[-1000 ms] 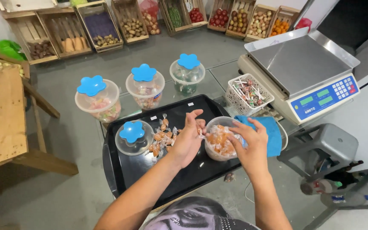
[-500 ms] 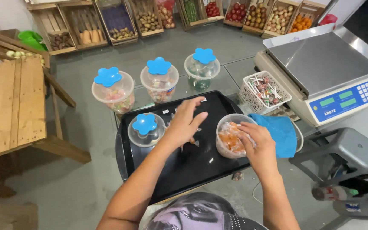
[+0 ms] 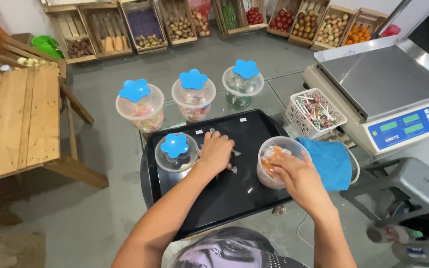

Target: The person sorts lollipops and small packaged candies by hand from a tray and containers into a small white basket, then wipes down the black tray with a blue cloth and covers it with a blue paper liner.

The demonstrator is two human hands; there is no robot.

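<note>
Since the earlier frames the loose pile of wrapped candies on the black tray (image 3: 234,198) has shrunk to a few stray pieces, and the left hand (image 3: 217,153) has gone from spread flat to bunched over the tray's middle. That hand is now curled palm-down with fingers drawn in, closing on candies; how many it holds is hidden beneath the knuckles. Two or three wrapped candies (image 3: 235,162) lie just beside its fingertips on the tray. The right hand (image 3: 294,171) sits over the mouth of the open clear jar (image 3: 274,164), fingers dipped at the rim, touching the orange-wrapped contents; whether it grips anything cannot be told. This jar stands at the tray's right edge, lidless. A second clear jar with a blue flower-shaped lid (image 3: 175,149) stands on the tray's left part, just beside the left wrist. Three further lidded jars (image 3: 193,97) stand in a row on the glass counter behind the tray. A blue cloth (image 3: 331,161) lies right of the open jar, touching it. A white basket of lollipops (image 3: 315,113) and a weighing scale (image 3: 383,89) stand further right. Wooden produce crates (image 3: 145,25) line the floor beyond.
</note>
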